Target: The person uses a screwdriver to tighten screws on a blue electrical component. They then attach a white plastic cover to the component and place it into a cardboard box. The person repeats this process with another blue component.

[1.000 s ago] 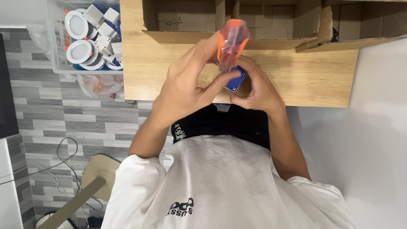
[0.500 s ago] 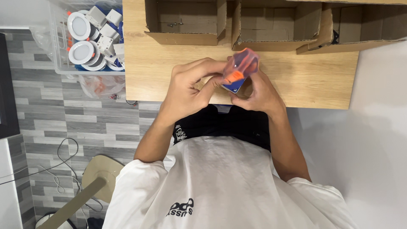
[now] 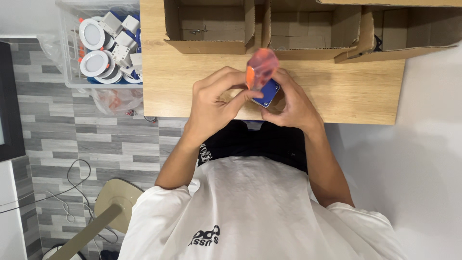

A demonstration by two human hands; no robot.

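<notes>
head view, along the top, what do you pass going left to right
Clear plastic bin of round white lamps → open cardboard box with small screws inside → second cardboard box → flattened cardboard box at the right, all but the bin on the wooden table.

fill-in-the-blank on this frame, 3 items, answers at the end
1. Both hands hold a translucent tool handle coloured ____.
2. Under the handle, the right hand holds a small ____ box.
3. The left hand works over a ____ table below three open cardboard boxes.

Answers: orange; blue; wooden
</notes>
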